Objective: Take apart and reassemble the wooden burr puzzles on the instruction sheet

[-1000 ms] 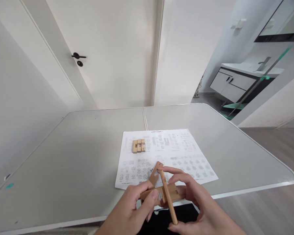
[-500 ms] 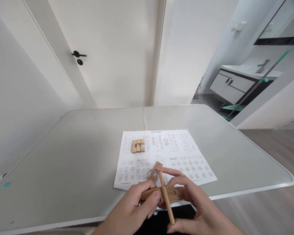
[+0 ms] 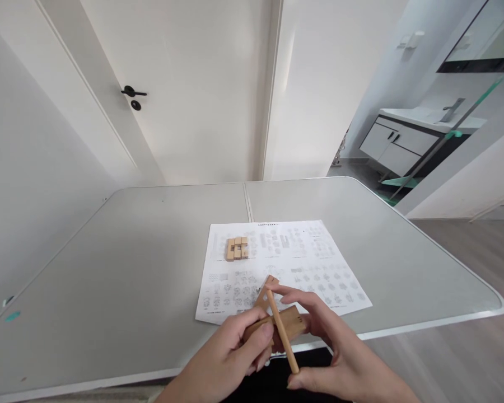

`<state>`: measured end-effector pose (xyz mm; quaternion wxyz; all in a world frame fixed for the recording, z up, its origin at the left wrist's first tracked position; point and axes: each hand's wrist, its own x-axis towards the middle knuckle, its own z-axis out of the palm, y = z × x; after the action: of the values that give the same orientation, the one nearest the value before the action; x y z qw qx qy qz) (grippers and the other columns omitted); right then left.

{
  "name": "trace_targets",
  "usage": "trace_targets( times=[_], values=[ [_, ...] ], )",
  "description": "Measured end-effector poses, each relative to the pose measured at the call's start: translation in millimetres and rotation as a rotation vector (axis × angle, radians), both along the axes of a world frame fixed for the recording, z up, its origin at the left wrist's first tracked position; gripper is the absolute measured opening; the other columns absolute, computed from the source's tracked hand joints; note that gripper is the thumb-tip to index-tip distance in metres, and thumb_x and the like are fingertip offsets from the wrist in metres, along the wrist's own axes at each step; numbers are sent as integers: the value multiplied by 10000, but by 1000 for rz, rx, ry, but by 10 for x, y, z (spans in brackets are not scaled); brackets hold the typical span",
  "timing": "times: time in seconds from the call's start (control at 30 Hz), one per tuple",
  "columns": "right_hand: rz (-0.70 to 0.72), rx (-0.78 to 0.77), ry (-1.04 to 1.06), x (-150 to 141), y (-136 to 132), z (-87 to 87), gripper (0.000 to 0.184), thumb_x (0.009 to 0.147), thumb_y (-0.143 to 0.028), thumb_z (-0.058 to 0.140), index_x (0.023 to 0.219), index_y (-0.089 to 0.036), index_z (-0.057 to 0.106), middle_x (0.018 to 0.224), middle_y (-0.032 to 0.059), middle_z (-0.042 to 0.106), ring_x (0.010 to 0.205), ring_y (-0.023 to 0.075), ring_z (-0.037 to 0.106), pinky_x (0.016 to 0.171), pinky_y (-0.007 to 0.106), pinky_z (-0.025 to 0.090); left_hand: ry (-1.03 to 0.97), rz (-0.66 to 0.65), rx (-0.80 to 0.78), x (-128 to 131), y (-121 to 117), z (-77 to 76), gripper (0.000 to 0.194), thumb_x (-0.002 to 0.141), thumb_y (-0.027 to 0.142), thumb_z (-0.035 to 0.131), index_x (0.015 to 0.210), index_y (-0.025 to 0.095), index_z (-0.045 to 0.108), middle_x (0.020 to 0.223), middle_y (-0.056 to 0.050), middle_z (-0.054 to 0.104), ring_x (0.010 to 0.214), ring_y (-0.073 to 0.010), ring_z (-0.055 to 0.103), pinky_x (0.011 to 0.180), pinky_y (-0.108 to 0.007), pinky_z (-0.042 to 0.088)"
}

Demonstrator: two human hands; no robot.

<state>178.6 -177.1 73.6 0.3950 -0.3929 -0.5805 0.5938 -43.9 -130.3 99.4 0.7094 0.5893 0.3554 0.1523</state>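
Note:
My left hand [image 3: 231,350] is closed around interlocked notched wooden puzzle pieces [image 3: 293,323], its thumb pressed on top. A flat notched piece [image 3: 267,292] sticks out of them toward the paper. Between thumb and forefinger, my right hand [image 3: 331,336] pinches a slim round wooden stick [image 3: 282,331] by its two ends. The stick slants across the front of the pieces; whether it touches them I cannot tell. Other fingers of my right hand are beside the pieces' right end. The underside of the held pieces is hidden by my hands.
A printed instruction sheet [image 3: 289,268] with many small diagrams lies on the grey folding table [image 3: 143,268]. Several small notched wooden blocks [image 3: 237,249] stand together on its upper left. The table's front edge runs just below my hands. Behind are a door [image 3: 193,89] and a washbasin cabinet [image 3: 397,143].
The wooden stick has shifted slightly left and up, with my right hand still pinching its ends. The held pieces have tilted a little. The view has moved slightly.

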Motion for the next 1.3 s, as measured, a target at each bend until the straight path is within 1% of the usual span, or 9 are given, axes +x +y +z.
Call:
trace_targets(
  times=[0.13,0.27,0.47,0.67,0.87,1.03,1.13,1.2,1.3],
  values=[
    [-62,91,-64,32,56,-41,888,809,-341,881,1513,-421,346,1638,93,362,1128,273,678,1110,529,485,-8,94,-16,3,6,-17,410,1035,572,454,1030,191,606,745,27,507,653,-128,482,732,-280,439],
    [-231,125,-275,49,126,-235,697,935,-369,725,1516,-363,341,1460,111,545,1215,299,622,1084,544,502,-53,223,48,-38,18,-129,389,1035,537,481,1034,188,654,812,-18,604,749,-169,576,835,-310,466],
    [-333,356,-685,-78,253,-645,677,933,-307,685,1519,-335,348,1554,113,428,1443,344,428,1149,562,455,-13,508,98,-102,40,-330,372,994,528,567,922,187,697,867,-54,654,835,-200,578,869,-311,471],
    [-376,528,-767,-289,376,-830,769,848,-289,777,1493,-293,357,1447,133,535,1382,375,481,1092,588,497,-32,529,73,-132,28,-391,391,978,547,589,912,185,721,861,-60,655,829,-201,560,907,-329,469],
    [-432,529,-787,-418,392,-839,805,795,-331,841,1457,-273,387,1415,152,548,1328,400,503,1044,607,512,-145,602,-38,-113,34,-467,434,939,575,643,1089,180,742,923,-74,677,803,-196,564,848,-339,500],
    [-462,480,-693,-407,401,-774,646,794,-218,769,1368,-265,476,1347,130,580,1274,359,541,1028,559,526,-182,615,-98,-123,49,-532,443,943,549,656,1164,175,738,1051,-111,709,805,-193,575,816,-341,500],
    [-510,374,-478,-322,399,-677,609,798,-226,749,1350,-287,499,1420,109,531,1309,331,533,1052,520,522,-183,628,-130,-147,57,-530,435,937,533,675,1178,177,741,1077,-116,720,808,-193,585,808,-340,496],
    [-526,230,-241,-245,390,-608,601,815,-275,756,1355,-303,495,1478,102,490,1238,299,599,1002,474,562,-185,642,-151,-160,62,-521,440,927,530,690,1179,174,745,1085,-120,725,804,-191,584,808,-341,493],
    [-483,-75,20,-133,376,-532,671,846,-388,772,1428,-307,449,1284,93,648,1017,258,705,925,461,595,-193,655,-175,-170,73,-511,438,923,522,700,1175,168,750,1099,-126,728,795,-183,574,810,-340,486]
  ],
)
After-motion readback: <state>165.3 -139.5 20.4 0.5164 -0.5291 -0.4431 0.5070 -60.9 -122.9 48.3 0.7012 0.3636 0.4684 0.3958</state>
